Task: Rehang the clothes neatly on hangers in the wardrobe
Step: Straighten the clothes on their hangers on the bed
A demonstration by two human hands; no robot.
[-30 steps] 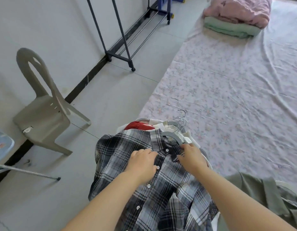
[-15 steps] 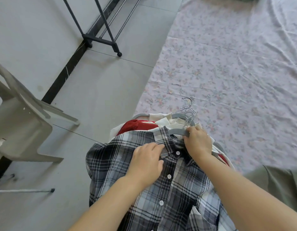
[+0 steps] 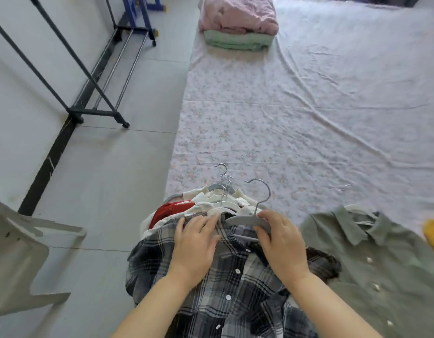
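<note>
While pressing the collar of the plaid shirt [image 3: 225,289] flat with the left hand [image 3: 196,242], fingers straight and resting on the cloth, pinches the grey hanger [image 3: 245,222] with the right hand [image 3: 281,242], thumb and fingers clamped on its bar just below the hook. Probably holds the collar down to keep the neck opening steady for the hanger arms; cannot tell how much of the hanger already inside. Shirt placed front side up on a pile of clothes [image 3: 206,203] with hangers, at the near left edge of the flowered sheet [image 3: 308,113], perhaps to work flat and not in the air. Just to the right, a green shirt [image 3: 386,269] with a pale hanger in its collar. Far left, by the wall, the clothes rack [image 3: 94,112], well apart, only its lower part in view; likely the place for hanging afterwards
</note>
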